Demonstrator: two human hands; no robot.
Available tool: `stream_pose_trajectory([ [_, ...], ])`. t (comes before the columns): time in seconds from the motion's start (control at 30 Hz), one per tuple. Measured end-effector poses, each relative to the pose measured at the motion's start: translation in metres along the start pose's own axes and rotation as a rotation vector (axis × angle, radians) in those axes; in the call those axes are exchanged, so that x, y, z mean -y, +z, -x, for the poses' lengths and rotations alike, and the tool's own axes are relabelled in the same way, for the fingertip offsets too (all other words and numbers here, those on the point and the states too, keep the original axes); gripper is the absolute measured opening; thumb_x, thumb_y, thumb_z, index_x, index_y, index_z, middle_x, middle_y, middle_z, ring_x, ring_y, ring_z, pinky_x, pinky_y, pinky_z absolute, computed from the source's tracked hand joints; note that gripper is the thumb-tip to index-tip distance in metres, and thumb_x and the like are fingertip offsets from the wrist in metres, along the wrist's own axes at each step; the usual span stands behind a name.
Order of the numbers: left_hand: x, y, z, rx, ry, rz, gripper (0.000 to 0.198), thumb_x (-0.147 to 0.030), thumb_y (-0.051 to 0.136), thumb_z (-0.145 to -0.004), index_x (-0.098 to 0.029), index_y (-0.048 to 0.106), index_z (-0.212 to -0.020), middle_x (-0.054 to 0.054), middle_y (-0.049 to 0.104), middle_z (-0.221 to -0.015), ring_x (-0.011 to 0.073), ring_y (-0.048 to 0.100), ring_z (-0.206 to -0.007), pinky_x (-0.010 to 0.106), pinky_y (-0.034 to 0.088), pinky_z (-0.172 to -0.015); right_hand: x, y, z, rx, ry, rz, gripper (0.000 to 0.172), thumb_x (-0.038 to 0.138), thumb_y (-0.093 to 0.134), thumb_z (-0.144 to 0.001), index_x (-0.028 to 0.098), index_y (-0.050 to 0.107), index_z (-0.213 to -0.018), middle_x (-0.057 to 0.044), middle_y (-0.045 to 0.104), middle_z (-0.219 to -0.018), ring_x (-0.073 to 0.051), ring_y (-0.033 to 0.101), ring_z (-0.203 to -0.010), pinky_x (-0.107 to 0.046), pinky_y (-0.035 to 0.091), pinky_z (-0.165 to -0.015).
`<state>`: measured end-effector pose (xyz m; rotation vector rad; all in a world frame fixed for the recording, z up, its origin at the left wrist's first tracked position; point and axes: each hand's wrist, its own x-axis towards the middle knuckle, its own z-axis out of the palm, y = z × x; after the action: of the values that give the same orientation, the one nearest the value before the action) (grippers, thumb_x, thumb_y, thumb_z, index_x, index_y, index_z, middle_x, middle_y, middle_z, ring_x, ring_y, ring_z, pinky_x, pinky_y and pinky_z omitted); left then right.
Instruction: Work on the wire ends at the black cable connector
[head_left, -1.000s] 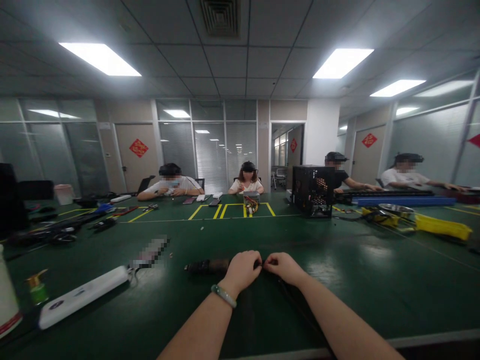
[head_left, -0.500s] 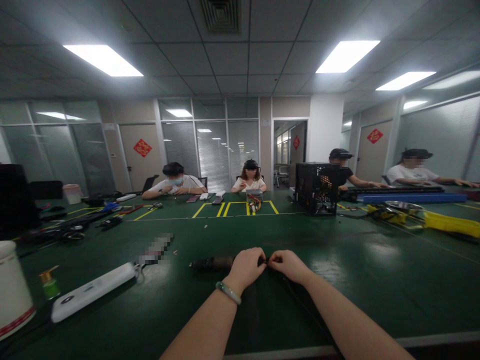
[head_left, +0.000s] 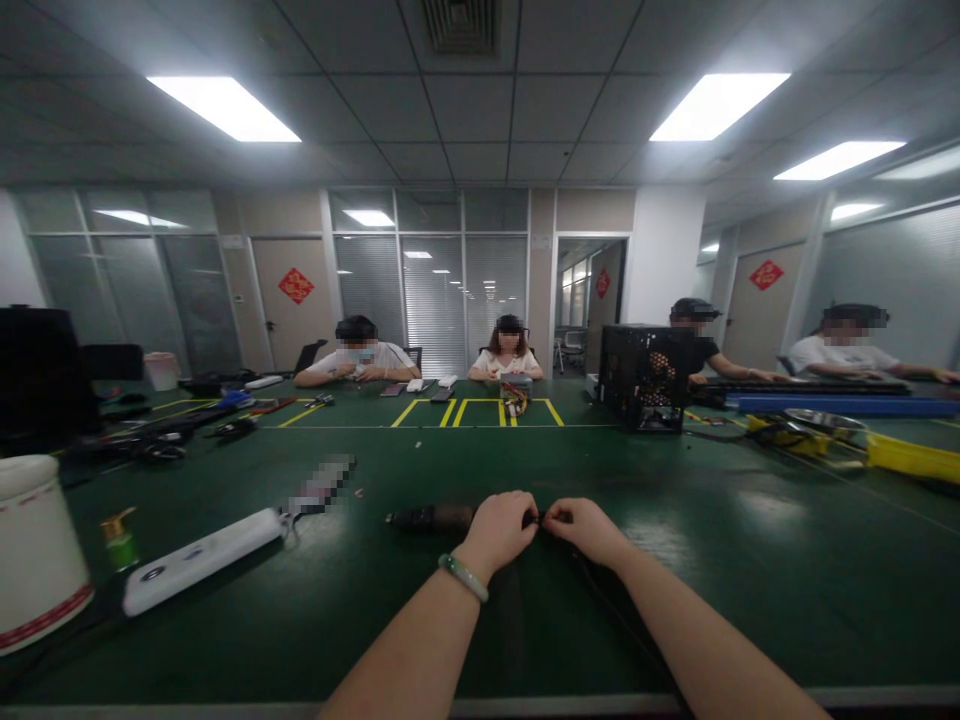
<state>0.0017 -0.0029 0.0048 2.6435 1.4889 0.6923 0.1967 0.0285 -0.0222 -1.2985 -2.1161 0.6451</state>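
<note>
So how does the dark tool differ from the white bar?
The tool is dark; the bar is white. The tool lies crosswise in the view, while the bar slants up to the right. The left hand covers part of the tool; no hand touches the bar. Both are long and narrow.

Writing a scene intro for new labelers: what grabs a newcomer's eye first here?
Probably the two bare hands at lower centre: the left hand, a pale green bangle on its wrist, closes over the right end of a dark cylindrical tool, with the right hand pinching close beside it. Then the black computer case standing right of centre, and yellow tape lines across the table's far half.
</note>
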Motion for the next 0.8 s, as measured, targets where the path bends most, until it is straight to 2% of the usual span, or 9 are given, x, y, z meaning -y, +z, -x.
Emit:
stream_pose_trajectory([
  [0.23,-0.0036,-0.0058,0.0024,0.04,-0.019,-0.022,0.015,-0.031,0.053,-0.083,-0.023,0.058,-0.094,0.001,0.061,-0.098,0.0173,0.055,-0.094,0.03,0.041,-0.082,0.0043,-0.002,0.0017,0.021,-0.017,0.011,0.021,0.035,0.058,-0.078,0.018,0.07,-0.083,-0.002,0.07,-0.077,-0.016,0.061,-0.071,-0.024,0.042,-0.064],
  [0.5,-0.0026,-0.0033,0.0035,0.01,-0.03,-0.025,0.014,-0.031,0.054,-0.082,-0.024,0.058,-0.093,0.0,0.062,-0.099,0.0178,0.055,-0.095,0.031,0.042,-0.082,0.0004,0.0007,-0.0002,0.041,0.01,-0.023,0.024,0.036,0.057,-0.078,0.018,0.07,-0.083,-0.003,0.069,-0.078,-0.017,0.06,-0.069,-0.024,0.041,-0.061],
  [0.8,-0.0026,-0.0026,0.0,0.023,0.019,-0.037,0.011,-0.027,0.053,-0.083,-0.022,0.06,-0.089,0.001,0.061,-0.095,0.017,0.055,-0.091,0.031,0.042,-0.083,0.0057,-0.0005,0.0001,0.021,0.0,0.005,0.021,0.033,0.057,-0.077,0.017,0.07,-0.08,-0.003,0.069,-0.073,-0.016,0.059,-0.066,-0.023,0.038,-0.058],
])
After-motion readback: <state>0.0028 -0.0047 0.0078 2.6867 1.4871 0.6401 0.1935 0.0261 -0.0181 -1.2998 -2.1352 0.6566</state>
